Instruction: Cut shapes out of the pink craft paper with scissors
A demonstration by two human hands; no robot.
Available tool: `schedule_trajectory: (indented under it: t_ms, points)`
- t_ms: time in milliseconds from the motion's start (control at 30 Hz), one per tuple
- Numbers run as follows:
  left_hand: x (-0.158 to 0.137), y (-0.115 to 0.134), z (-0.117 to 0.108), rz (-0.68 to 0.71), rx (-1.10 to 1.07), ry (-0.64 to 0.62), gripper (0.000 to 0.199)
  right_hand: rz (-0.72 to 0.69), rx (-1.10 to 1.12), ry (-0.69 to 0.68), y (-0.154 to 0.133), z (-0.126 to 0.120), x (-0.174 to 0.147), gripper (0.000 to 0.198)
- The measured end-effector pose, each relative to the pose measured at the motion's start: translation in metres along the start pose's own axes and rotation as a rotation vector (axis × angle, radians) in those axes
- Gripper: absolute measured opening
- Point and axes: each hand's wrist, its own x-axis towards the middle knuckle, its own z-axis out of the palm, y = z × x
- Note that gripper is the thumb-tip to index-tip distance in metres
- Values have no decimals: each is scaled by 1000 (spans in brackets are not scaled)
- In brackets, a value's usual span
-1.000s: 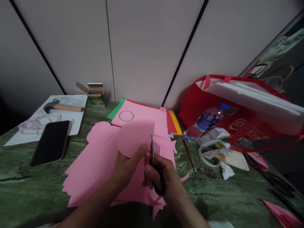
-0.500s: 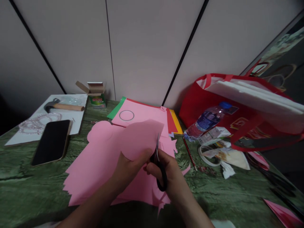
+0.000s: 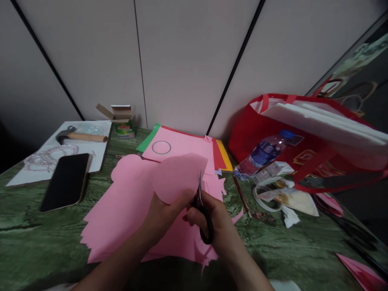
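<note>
My left hand (image 3: 165,214) is closed on a rounded piece of pink paper (image 3: 178,173), raised a little over the pile. My right hand (image 3: 215,218) grips a pair of scissors (image 3: 207,226) with black handles, and the blades point up and away at the right edge of the paper piece. Beneath both hands spreads a stack of pink paper sheets (image 3: 121,218) with stepped, notched left edges. Narrow pink offcuts (image 3: 238,217) lie by my right wrist. How far the blades are apart is hard to make out.
Behind the stack lie coloured sheets with a ring (image 3: 161,147) on top. To the left are a phone (image 3: 66,182), a hammer (image 3: 81,135), beads (image 3: 50,157) and a small open box (image 3: 124,127). On the right are a pencil (image 3: 241,196), a bottle (image 3: 260,157), tape (image 3: 266,204) and a red bag (image 3: 242,133).
The held paper and the scissor blades have shifted very slightly to the left. Both hands keep the same grip, and the things around them stay put.
</note>
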Motion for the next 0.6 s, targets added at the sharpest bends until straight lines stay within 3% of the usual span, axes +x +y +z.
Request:
schedule_trajectory:
  t_ms: [600]
  points:
    - [-1, 2, -1, 13, -59, -39, 32, 10, -27, 4, -1, 1, -1, 30]
